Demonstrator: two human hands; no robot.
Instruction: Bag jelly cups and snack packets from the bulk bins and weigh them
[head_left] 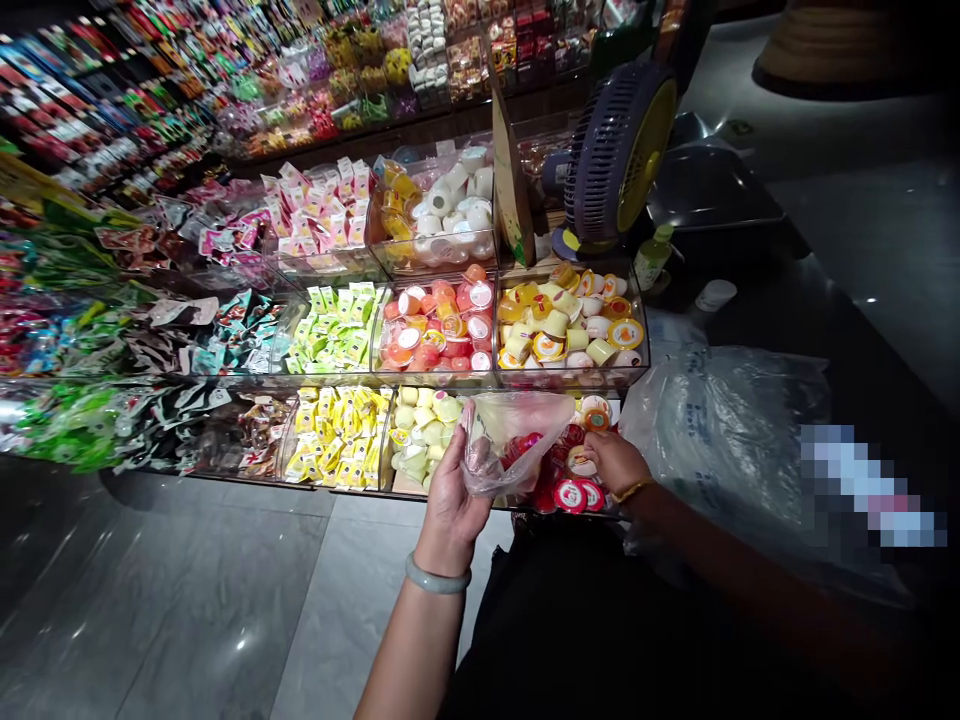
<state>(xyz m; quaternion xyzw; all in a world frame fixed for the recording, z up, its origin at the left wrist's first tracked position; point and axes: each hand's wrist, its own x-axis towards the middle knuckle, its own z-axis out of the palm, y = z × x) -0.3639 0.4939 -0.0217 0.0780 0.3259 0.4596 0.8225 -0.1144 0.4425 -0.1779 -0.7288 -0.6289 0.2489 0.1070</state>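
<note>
A clear bag [540, 412] is sitting open in the left hand [454, 500], over the front row beside the red cups [571, 496]; red is showing through it, though whether cups are lying inside or behind is impossible to tell. The left hand is clasping the bag by its left side. The right hand [622, 465] is resting among the red cups, curling at a pale-lidded cup [582, 461]; whether it is gripping that cup, the view is not telling. The bag is looking light, limp and slippery, so its rim is probably offering the surest hold. The cups are looking light, smooth and slightly squashy, likely suiting a gentle pinch at the sides, off the lid. Pale green cups [420, 465] are lying to the left, pink cups [450, 330] and yellow cups [555, 325] are filling the row behind, a fan [619, 150] is standing beyond, and loose plastic [712, 425] is spreading right
</note>
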